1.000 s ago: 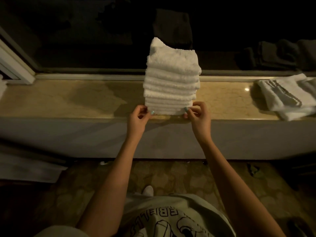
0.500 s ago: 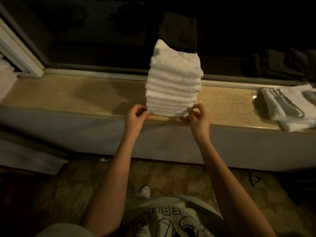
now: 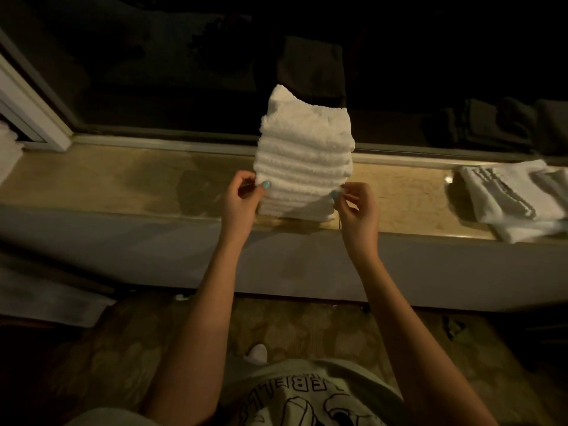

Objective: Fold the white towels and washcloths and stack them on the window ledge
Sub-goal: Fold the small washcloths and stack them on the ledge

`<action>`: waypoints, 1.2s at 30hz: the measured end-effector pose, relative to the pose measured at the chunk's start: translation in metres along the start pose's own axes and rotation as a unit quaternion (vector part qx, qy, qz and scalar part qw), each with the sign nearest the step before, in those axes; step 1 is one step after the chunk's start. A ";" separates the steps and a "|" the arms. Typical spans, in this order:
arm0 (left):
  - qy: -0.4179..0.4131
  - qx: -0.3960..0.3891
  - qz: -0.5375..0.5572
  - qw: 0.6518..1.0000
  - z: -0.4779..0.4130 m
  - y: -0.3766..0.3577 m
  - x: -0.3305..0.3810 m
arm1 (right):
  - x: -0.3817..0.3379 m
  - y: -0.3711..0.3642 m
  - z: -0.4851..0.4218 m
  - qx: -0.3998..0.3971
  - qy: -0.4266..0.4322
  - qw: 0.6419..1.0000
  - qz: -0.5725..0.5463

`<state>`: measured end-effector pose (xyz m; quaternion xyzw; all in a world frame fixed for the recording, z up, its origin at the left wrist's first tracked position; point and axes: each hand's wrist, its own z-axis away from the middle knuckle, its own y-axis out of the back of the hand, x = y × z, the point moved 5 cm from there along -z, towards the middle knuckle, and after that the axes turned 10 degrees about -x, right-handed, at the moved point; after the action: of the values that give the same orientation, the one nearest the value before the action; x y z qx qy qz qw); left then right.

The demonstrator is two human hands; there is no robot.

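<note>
On the beige marble window ledge (image 3: 123, 186), the tall stack of folded white terry washcloths (image 3: 304, 161) looks soft, light and tippy, so I have the left hand (image 3: 241, 198) and the right hand (image 3: 356, 207) pinching its lower sides.

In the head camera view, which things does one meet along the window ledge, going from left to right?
White cloth at the left edge → left hand → stack of washcloths → right hand → folded striped towel.
</note>
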<state>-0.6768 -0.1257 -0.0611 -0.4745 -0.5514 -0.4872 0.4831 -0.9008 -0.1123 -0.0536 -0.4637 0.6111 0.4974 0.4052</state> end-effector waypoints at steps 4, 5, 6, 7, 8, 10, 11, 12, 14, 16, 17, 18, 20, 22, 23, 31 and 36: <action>0.002 0.027 0.013 1.000 -0.001 0.001 -0.004 | 0.005 -0.003 -0.003 -0.009 -0.016 1.000 -0.004; 0.011 0.032 0.028 0.999 0.000 0.000 -0.006 | 0.005 -0.003 -0.002 -0.009 -0.019 1.000 -0.004; 0.017 0.035 0.045 0.998 0.002 0.000 -0.006 | 0.005 -0.003 -0.002 -0.004 -0.019 1.000 -0.005; 0.017 0.036 0.059 0.997 0.003 0.001 -0.005 | 0.002 -0.002 -0.002 0.006 -0.013 1.000 -0.005; 0.010 0.037 0.066 0.997 0.003 0.001 -0.003 | -0.002 0.000 -0.003 0.018 0.000 1.000 -0.004; -0.013 0.032 0.061 0.998 -0.001 0.004 0.007 | -0.012 0.001 -0.007 0.030 0.028 0.999 -0.012; -0.026 0.023 0.053 0.998 -0.004 0.004 0.014 | -0.017 0.002 -0.010 0.031 0.034 0.999 -0.019; -0.036 0.013 0.049 0.998 -0.009 0.003 0.020 | -0.022 0.002 -0.015 0.032 0.036 0.999 -0.022; -0.047 -0.003 0.053 0.998 -0.018 -0.001 0.030 | -0.033 0.005 -0.023 0.026 0.043 0.999 -0.014; -0.048 -0.010 0.056 0.997 -0.024 -0.003 0.037 | -0.041 0.007 -0.031 0.007 0.045 0.999 0.015; -0.056 -0.014 0.056 0.997 -0.025 -0.004 0.039 | -0.043 0.008 -0.034 -0.006 0.043 0.998 0.037; -0.065 -0.019 0.057 0.996 -0.026 -0.005 0.040 | -0.044 0.008 -0.036 -0.016 0.041 0.998 0.054; -0.072 -0.025 0.070 0.995 -0.023 -0.008 0.039 | -0.046 0.009 -0.036 -0.021 0.040 0.997 0.063; -0.076 -0.013 0.091 0.993 -0.018 -0.008 0.036 | -0.045 0.008 -0.034 -0.017 0.041 0.997 0.056; -0.078 -0.004 0.098 0.992 -0.016 -0.008 0.034 | -0.045 0.007 -0.033 -0.018 0.042 0.998 0.053; -0.050 0.020 0.076 0.996 -0.006 -0.002 0.021 | -0.042 0.003 -0.034 -0.059 0.033 0.997 0.045; -0.128 0.015 0.043 0.991 -0.006 -0.011 0.048 | -0.051 0.009 -0.039 -0.076 0.026 0.995 0.057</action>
<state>-0.6911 -0.1301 -0.0142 -0.5493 -0.5950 -0.3930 0.4356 -0.8982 -0.1416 0.0045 -0.4705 0.6071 0.5525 0.3237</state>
